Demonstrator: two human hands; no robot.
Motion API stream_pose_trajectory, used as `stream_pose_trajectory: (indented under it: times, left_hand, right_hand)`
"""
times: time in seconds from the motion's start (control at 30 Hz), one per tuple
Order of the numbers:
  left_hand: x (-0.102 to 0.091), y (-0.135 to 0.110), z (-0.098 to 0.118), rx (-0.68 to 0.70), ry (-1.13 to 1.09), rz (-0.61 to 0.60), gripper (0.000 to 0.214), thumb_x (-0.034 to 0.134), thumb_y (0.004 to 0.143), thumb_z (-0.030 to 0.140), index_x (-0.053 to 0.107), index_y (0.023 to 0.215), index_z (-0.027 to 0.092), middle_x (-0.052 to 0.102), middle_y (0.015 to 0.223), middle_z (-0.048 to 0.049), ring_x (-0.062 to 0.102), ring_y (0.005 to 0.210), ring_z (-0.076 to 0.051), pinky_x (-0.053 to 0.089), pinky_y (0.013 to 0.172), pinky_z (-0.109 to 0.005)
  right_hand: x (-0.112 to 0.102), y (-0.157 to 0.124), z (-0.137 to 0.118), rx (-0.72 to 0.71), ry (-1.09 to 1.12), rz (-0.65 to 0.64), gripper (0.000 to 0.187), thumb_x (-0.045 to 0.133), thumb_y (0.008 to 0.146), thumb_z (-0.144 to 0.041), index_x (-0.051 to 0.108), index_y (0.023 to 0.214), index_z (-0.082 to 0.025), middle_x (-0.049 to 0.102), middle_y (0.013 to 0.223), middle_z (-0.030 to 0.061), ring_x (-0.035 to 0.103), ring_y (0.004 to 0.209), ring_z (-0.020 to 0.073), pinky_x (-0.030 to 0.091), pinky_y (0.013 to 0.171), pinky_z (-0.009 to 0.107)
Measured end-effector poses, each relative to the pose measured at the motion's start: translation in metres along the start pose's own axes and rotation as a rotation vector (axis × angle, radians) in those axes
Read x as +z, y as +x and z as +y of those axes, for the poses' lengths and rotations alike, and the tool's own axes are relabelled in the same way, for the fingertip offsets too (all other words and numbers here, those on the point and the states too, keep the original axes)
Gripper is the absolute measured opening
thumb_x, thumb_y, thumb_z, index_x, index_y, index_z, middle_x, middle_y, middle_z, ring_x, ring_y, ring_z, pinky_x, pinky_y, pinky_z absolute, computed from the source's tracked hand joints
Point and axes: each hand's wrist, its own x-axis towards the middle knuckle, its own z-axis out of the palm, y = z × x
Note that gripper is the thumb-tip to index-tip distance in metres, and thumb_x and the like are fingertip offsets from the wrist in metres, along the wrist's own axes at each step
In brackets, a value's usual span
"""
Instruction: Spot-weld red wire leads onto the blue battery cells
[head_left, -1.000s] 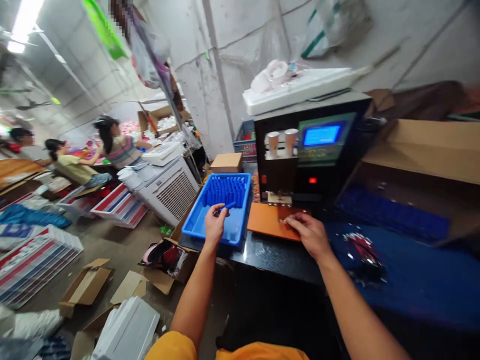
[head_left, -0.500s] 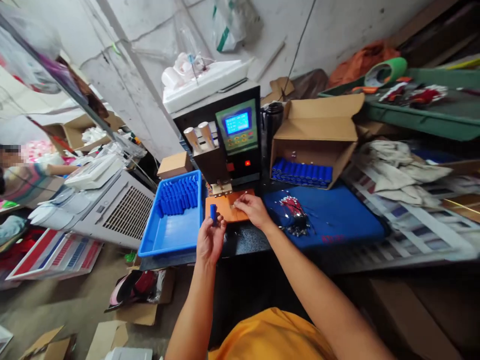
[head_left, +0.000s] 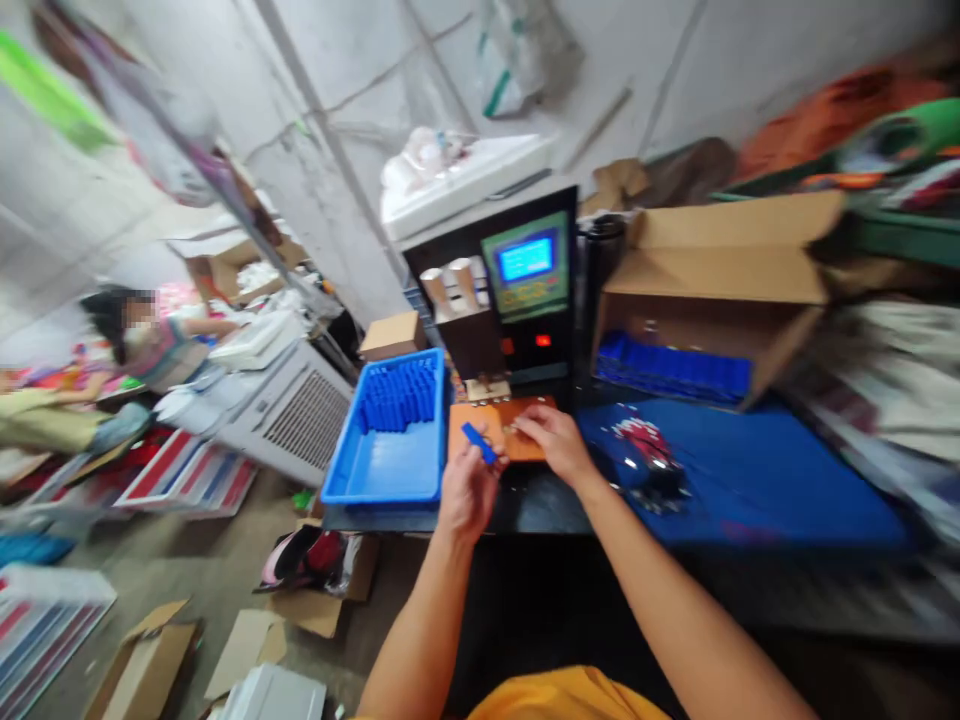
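Holding a blue cell [head_left: 478, 442] pinched in your left hand [head_left: 466, 490], you now have it tipped on a slant over the near edge of the orange plate [head_left: 466, 432]; half a second ago it stood upright in the same grip, and a second ago that hand was at the blue tray [head_left: 390, 470]. So the cell is out of the tray and at the plate, not yet laid down. Your right hand [head_left: 551, 442] rests on the plate, fingertips curled over something small; too blurred to tell what, or whether it is gripped. Plate sits directly under the head of the black machine [head_left: 517, 300] with the lit blue screen [head_left: 526, 258]. Tray to the left holds rows of blue cells at its far end. To the right: blue mat [head_left: 750, 480] with a red-and-black wire bundle [head_left: 641, 450], then an open cardboard box [head_left: 712, 290] with more blue cells.
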Motion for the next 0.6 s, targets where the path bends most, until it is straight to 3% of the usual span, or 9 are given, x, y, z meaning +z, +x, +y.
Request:
stream_pose_trajectory:
  times: [0.1,0.2,0.3,0.43,0.6]
  left_hand:
    - [-0.001,0.013,0.001,0.041,0.08,0.007,0.048,0.076,0.074,0.048,0.064,0.11,0.018,0.067,0.093,-0.0066,0.066,0.09,-0.02,0.051,0.089,-0.037]
    - [-0.004,0.027,0.006,0.153,0.327,0.043,0.039,0.077,0.073,0.041,0.068,0.102,0.017,0.07,0.093,-0.0074,0.066,0.088,-0.019,0.052,0.089,-0.036]
    - [-0.005,0.038,0.012,0.258,0.569,-0.004,0.022,0.071,0.078,0.033,0.07,0.092,0.015,0.071,0.089,-0.0072,0.065,0.087,-0.019,0.052,0.089,-0.034]
    - [-0.005,0.053,0.012,0.247,0.662,-0.124,0.013,0.065,0.081,0.028,0.069,0.085,0.016,0.07,0.081,-0.0042,0.065,0.078,-0.016,0.054,0.08,-0.03]
    - [-0.008,0.062,0.004,0.233,0.699,-0.156,0.016,0.064,0.081,0.032,0.069,0.086,0.017,0.07,0.081,-0.0031,0.063,0.076,-0.016,0.054,0.075,-0.028]
  right_hand:
    - [-0.001,0.009,0.008,-0.007,0.0,0.001,0.038,0.073,0.066,-0.056,0.066,0.064,-0.019,0.068,0.065,0.0036,0.061,0.066,0.0192,0.048,0.067,0.031]
    - [-0.002,0.014,0.012,0.008,0.026,-0.03,0.042,0.075,0.065,-0.06,0.067,0.066,-0.019,0.069,0.068,0.0048,0.063,0.067,0.0195,0.05,0.069,0.032]
    - [-0.001,0.013,0.012,0.004,0.031,-0.018,0.044,0.076,0.063,-0.062,0.068,0.067,-0.019,0.07,0.07,0.0059,0.065,0.069,0.0203,0.052,0.071,0.033]
    - [0.001,0.01,0.009,0.009,0.042,0.005,0.045,0.077,0.061,-0.063,0.068,0.067,-0.019,0.071,0.071,0.0064,0.066,0.069,0.0216,0.053,0.072,0.035]
    - [0.004,0.009,0.007,0.017,0.058,0.021,0.041,0.078,0.061,-0.06,0.067,0.065,-0.02,0.071,0.07,0.0056,0.066,0.07,0.0215,0.054,0.074,0.035]
